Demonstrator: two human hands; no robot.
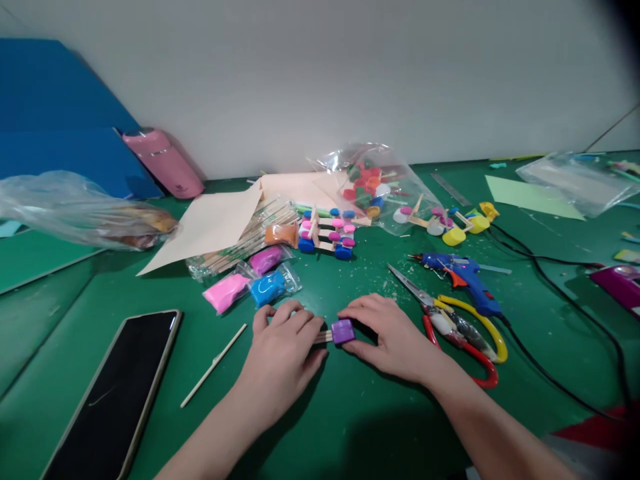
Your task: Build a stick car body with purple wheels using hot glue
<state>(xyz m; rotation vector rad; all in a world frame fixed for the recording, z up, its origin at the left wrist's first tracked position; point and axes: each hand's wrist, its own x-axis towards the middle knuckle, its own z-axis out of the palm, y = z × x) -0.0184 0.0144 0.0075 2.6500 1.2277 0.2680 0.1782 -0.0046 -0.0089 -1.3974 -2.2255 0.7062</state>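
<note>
"One shiny purple block (343,331) on thin wooden sticks (324,337): where?"

"Over the green tabletop (367,393), between left hand (285,343), curled and pinching the sticks, and right hand (384,335), part open, thumb and finger against the block's edges."

"Nearby?"

"Blue plastic glue gun (469,275), beyond the right hand."

Craft workspace, identified by a green counter (385,427) against a pale wall (280,80). Right of the right hand (387,337): glue gun (465,273) and red- and yellow-handled tools (453,328). Beyond the left hand (285,347): bright bagged packets (267,288), bundled thin sticks (245,240). Beyond both: small stick-built models (327,233).
</note>
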